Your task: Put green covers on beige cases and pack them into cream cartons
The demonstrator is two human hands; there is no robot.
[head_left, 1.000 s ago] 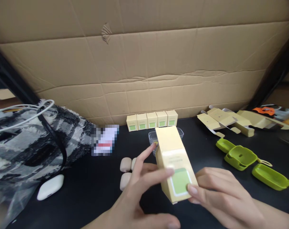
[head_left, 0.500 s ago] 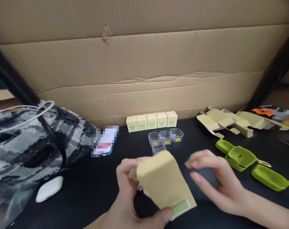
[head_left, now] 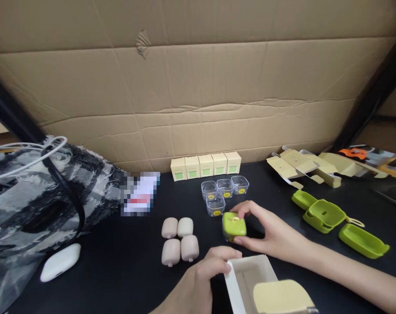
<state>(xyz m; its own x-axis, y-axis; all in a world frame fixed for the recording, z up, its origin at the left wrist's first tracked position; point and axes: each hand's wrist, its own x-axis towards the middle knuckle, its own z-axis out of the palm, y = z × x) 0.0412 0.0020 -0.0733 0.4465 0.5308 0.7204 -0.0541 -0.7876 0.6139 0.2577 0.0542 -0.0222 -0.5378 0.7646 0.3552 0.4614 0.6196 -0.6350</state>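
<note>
Green-lidded container (head_left: 234,227) sat mid-scene, right of pale pods (head_left: 170,251): right hand (head_left: 266,229) pinched it, thumb on near side, fingers over far side. Base touching black tabletop (head_left: 119,270)? Couldn't tell. Left hand (head_left: 204,272), nearer, gripped left wall of open box (head_left: 250,281), thumb hidden. Close call just beyond container: nearest of clear cups (head_left: 215,205), easily knocked by any leftward swing. Lopsided squeeze might pop lid (head_left: 229,223) loose; sagging right forearm (head_left: 331,266) could catch box. Far off, small boxes (head_left: 206,166) lined up by cardboard (head_left: 198,83).
</note>
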